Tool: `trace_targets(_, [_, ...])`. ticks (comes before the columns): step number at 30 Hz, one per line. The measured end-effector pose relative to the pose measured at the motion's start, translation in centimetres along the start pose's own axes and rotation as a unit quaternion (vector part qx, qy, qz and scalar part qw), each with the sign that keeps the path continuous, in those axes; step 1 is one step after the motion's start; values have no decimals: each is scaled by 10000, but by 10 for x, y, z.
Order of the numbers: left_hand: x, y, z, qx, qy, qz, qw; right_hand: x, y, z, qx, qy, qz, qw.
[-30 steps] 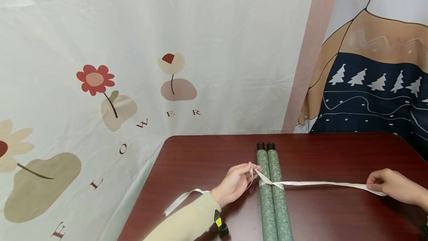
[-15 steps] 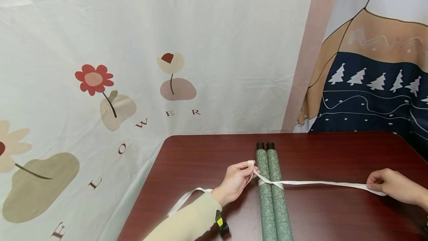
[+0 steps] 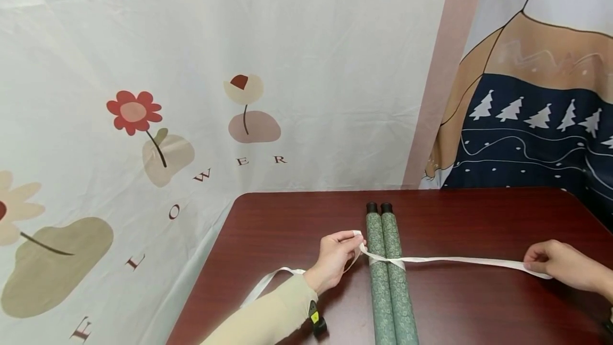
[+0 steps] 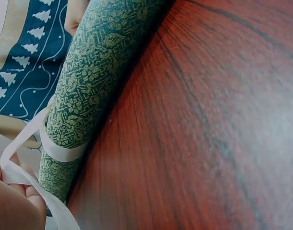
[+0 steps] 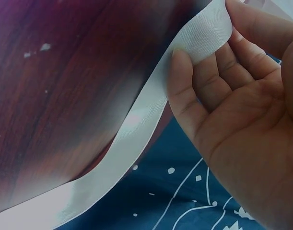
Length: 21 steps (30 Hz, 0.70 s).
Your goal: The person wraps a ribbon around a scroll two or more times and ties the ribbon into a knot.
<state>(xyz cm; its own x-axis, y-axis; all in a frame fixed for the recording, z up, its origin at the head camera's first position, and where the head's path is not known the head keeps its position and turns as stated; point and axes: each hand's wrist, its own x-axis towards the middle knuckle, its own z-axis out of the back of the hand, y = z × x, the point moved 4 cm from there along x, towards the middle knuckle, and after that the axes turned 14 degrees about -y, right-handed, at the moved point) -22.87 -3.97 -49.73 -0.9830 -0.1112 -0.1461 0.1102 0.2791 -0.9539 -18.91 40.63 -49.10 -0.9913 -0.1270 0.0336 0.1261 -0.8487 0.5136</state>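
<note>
Two green patterned scrolls [image 3: 391, 276] with black end knobs lie side by side on the table, a white ribbon [image 3: 450, 260] wrapped round both and crossed on top. Just left of them, my left hand [image 3: 330, 260] pinches the ribbon between thumb and fingers, and a loose tail trails behind the wrist. Far to the right, my right hand [image 3: 560, 262] pinches the other stretch of ribbon, which runs nearly straight from the scrolls. The left wrist view shows the ribbon band [image 4: 64, 153] round one scroll [image 4: 88, 86]. Up close, the right fingers [image 5: 182, 72] hold the flat ribbon [image 5: 136, 129].
The dark red wooden table [image 3: 287, 217] has rounded back corners. Behind it hangs a pale cloth [image 3: 335, 68] printed with flowers and letters. A navy and tan printed cloth [image 3: 527, 142] hangs at the back right.
My left hand has shifted slightly left, its fingers closing more on the ribbon, and the small loop at its fingertips has changed shape. The right hand and the scrolls stay nearly still.
</note>
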Motion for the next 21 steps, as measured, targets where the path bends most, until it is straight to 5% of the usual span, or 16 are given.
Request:
trace_targets(10, [-2, -2, -1, 350, 278, -227, 9987, 0, 1, -2, -28, -12, 0, 10000])
trace_targets(21, [-1, -1, -4, 375, 221, -358, 9984, 2, 5, -5, -23, 33, -16, 10000])
